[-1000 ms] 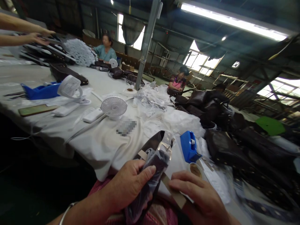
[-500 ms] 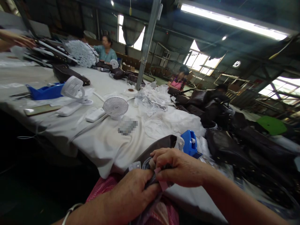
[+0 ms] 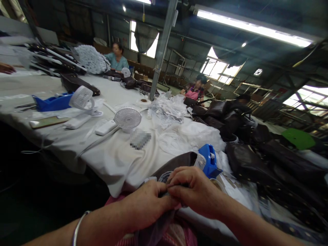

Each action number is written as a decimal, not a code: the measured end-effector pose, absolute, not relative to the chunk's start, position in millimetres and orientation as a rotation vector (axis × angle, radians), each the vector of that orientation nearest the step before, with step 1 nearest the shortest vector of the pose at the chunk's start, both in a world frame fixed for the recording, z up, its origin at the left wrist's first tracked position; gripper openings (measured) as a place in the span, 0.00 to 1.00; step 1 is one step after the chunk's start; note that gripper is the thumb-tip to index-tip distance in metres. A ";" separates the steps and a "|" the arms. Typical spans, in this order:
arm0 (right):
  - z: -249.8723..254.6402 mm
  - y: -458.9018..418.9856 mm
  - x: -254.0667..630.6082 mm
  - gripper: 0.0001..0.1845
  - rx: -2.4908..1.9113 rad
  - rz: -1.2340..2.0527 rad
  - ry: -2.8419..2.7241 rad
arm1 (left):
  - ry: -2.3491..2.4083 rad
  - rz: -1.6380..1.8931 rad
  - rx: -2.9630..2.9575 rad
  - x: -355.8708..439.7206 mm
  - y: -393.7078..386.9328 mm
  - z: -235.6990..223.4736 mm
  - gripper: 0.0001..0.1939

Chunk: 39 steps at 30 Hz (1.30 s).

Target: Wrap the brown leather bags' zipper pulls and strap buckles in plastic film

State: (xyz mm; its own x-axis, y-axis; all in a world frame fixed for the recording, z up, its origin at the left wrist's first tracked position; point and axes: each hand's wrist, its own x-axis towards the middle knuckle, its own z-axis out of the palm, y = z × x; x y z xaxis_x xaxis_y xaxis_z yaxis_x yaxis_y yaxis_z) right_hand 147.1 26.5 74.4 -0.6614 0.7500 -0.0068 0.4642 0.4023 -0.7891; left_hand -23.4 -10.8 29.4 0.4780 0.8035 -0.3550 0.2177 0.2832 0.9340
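Note:
A dark brown leather-like bag [image 3: 176, 163] lies at the table's front edge, partly over my lap. My left hand [image 3: 147, 205] is closed on the near part of it, where thin clear plastic hangs below the fingers. Against it, my right hand [image 3: 193, 188] pinches at the bag's edge, its fingertips touching those of the left. A coiled grey band [image 3: 164, 176] shows just behind the fingers. Exactly what the right fingertips hold is hidden.
A blue tape dispenser [image 3: 208, 159] stands just beyond my right hand. Dark bags [image 3: 246, 160] are heaped at the right. Clear plastic bags [image 3: 192, 135] lie mid-table. A white fan [image 3: 127, 118] and a second blue dispenser [image 3: 52, 101] sit left. Co-workers sit across the table.
The pink slip seen between my hands before is now almost wholly covered by my fingers. My right hand has closed in against the left. A co-worker's arm at far left has drawn back.

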 end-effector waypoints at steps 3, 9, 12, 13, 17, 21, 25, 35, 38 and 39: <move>81.5 25.3 151.2 0.11 -1.099 1.164 -2.345 | 1.008 0.586 1.283 -21.4 -15.0 31.1 0.12; 102.1 38.0 154.1 0.24 -1.073 1.079 -2.637 | 1.044 0.576 1.330 -23.7 -20.5 37.0 0.14; 104.4 43.2 148.4 0.07 -1.052 1.092 -2.754 | 1.047 0.580 1.364 -23.9 -22.2 35.1 0.15; 103.0 44.0 146.6 0.06 -1.057 1.096 -2.749 | 1.041 0.585 1.368 -23.9 -22.6 33.9 0.13; 92.8 43.8 142.9 0.09 -1.050 1.116 -2.660 | 1.086 0.582 1.393 -24.2 -22.8 30.1 0.10; 88.1 40.3 141.6 0.12 -1.026 1.154 -2.585 | 1.076 0.562 1.390 -25.3 -20.7 31.5 0.10; 87.2 35.1 140.1 0.12 -1.002 1.075 -2.574 | 1.086 0.525 1.390 -26.2 -18.9 31.6 0.11; 94.1 43.4 147.4 0.06 -0.909 1.122 -2.680 | 1.029 0.580 1.429 -28.3 -18.4 26.5 0.16; 95.8 41.7 147.9 0.09 -0.959 1.041 -2.735 | 1.058 0.568 1.422 -28.8 -18.4 27.9 0.18; 95.1 40.1 147.2 0.08 -0.991 1.016 -2.733 | 1.064 0.566 1.431 -28.7 -18.4 27.7 0.18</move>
